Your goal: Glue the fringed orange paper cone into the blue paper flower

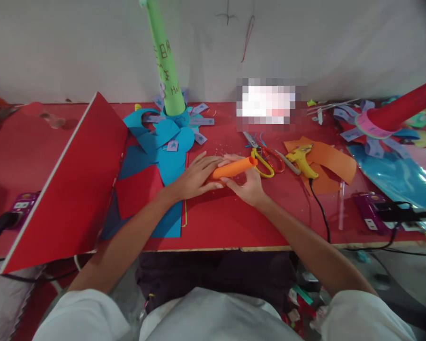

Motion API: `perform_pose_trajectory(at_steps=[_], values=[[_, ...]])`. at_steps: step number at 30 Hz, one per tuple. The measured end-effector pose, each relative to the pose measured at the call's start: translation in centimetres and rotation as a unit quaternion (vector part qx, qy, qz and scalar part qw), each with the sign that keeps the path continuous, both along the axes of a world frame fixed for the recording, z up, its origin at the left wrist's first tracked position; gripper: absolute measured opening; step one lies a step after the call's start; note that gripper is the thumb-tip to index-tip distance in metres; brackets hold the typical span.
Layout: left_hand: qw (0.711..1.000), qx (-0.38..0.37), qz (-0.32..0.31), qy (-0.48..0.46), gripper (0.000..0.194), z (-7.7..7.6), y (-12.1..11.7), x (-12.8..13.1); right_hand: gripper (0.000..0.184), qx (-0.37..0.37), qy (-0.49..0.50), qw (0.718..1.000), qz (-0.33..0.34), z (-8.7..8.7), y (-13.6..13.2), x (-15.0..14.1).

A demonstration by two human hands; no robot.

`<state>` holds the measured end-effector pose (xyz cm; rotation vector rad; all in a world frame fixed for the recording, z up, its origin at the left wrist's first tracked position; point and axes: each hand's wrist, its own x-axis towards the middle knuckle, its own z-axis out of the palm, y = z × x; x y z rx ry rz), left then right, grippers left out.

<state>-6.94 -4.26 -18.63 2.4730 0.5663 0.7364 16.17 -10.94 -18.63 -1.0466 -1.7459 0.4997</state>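
Observation:
An orange paper roll (234, 168) lies slanted between my hands, its open end up and to the right. My left hand (199, 176) wraps its left end, and my right hand (249, 185) holds it from below and behind near the open end. Beyond my right hand rest yellow-handled scissors (261, 158) and red-handled scissors (274, 158). Left of my left hand are blue paper pieces (172, 161) and a red paper sheet (139, 190).
A yellow glue gun (303, 160) lies on orange paper (332, 158), its cord running over the table edge. A green paper tube (168, 71) stands at the back. A red divider (71, 184) rises at left. Purple power strips (371, 213) and a red tube (408, 106) are at right.

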Motion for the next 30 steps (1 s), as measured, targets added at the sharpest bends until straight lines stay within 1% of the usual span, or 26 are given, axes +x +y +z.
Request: perform_pose_trajectory(at_steps=[1,2,3,5,7,9,11,13,15,17,20,23,26,30], values=[[1.0,0.016,0.012,0.016,0.071,0.3,0.2,-0.4,0.048,-0.007,0.003,1.0,-0.023,0.1,-0.2,0.2],[0.998,0.03,0.038,0.029,0.068,0.6,0.5,-0.7,0.051,-0.014,0.005,0.999,-0.048,0.2,-0.3,0.4],[0.995,0.042,0.08,0.038,0.064,0.8,0.8,-1.1,0.054,-0.018,0.003,0.997,-0.074,0.3,-0.3,0.5],[0.978,0.058,0.192,0.058,0.053,1.1,1.3,-1.7,0.06,-0.012,-0.012,0.992,-0.126,0.5,-0.3,0.7],[0.95,0.067,0.291,0.095,0.046,1.3,1.7,-2.3,0.061,0.0,-0.033,0.986,-0.164,0.6,-0.2,0.7],[0.924,0.075,0.345,0.146,0.048,1.2,2.0,-2.7,0.061,-0.008,-0.046,0.984,-0.172,0.7,0.0,0.7],[0.905,0.08,0.372,0.192,0.056,1.1,2.1,-2.9,0.063,-0.037,-0.044,0.986,-0.155,0.6,0.3,0.7],[0.89,0.079,0.393,0.217,0.061,1.0,2.2,-3.0,0.066,-0.069,-0.037,0.988,-0.136,0.4,0.6,0.6],[0.884,0.08,0.397,0.234,0.057,1.1,2.2,-2.9,0.067,-0.083,-0.033,0.987,-0.131,0.2,0.9,0.7],[0.883,0.086,0.386,0.254,0.05,1.4,2.1,-2.7,0.065,-0.077,-0.03,0.988,-0.128,-0.1,1.3,0.8],[0.884,0.089,0.367,0.276,0.045,1.8,1.8,-2.3,0.061,-0.07,-0.041,0.99,-0.117,-0.3,1.7,1.2],[0.888,0.083,0.361,0.273,0.047,2.0,1.6,-2.2,0.058,-0.109,-0.082,0.984,-0.115,-0.4,2.0,1.5],[0.894,0.07,0.365,0.25,0.051,1.9,1.7,-2.4,0.055,-0.141,-0.099,0.979,-0.105,-0.5,2.3,1.7],[0.898,0.054,0.365,0.238,0.055,1.5,2.1,-2.7,0.054,-0.157,-0.094,0.98,-0.076,-0.6,2.4,1.5]])
